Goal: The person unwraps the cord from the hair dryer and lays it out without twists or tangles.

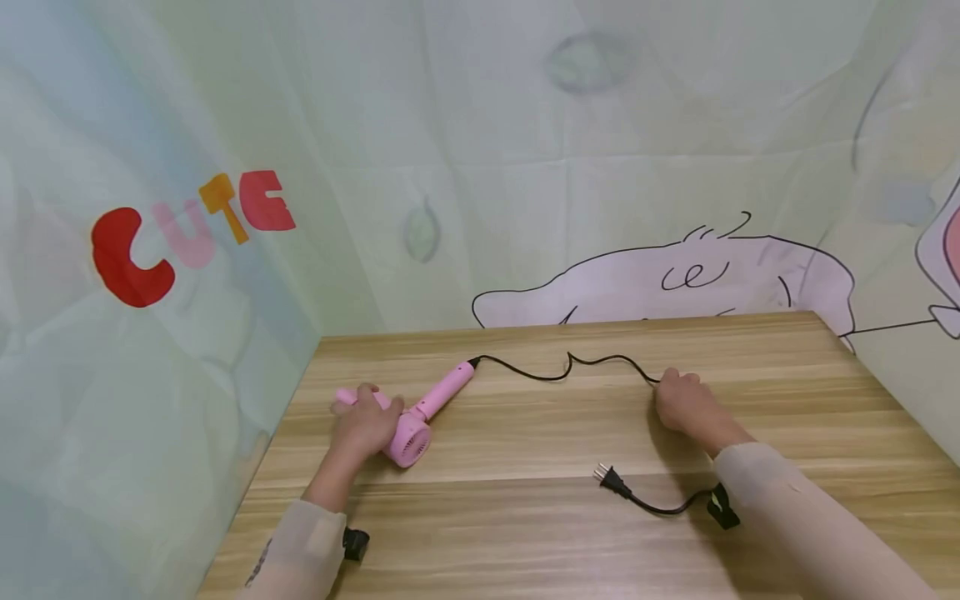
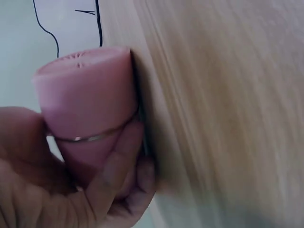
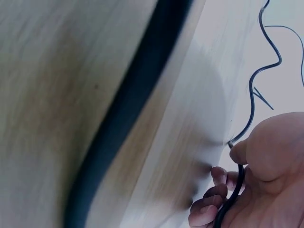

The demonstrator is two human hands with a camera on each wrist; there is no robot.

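A pink hair dryer point(image 1: 445, 392) lies on the left part of the wooden table, its handle angled toward the back right. My left hand point(image 1: 367, 423) grips its barrel; in the left wrist view, thumb and fingers curl around the pink barrel point(image 2: 90, 99). From the handle's end a black cord point(image 1: 540, 378) runs in waves across the table to my right hand point(image 1: 688, 404), which pinches it. The right wrist view shows the cord point(image 3: 252, 90) passing between thumb and fingers. Nearer the front, the two-prong plug point(image 1: 615, 482) rests on the tabletop, prongs toward the left.
The wood-grain table point(image 1: 495, 533) meets a printed fabric backdrop point(image 1: 480, 167) at its back and left edges. Black wrist-worn pieces show beside both sleeves. Part of the cord near the plug passes behind the right wrist's black piece point(image 1: 722, 507).
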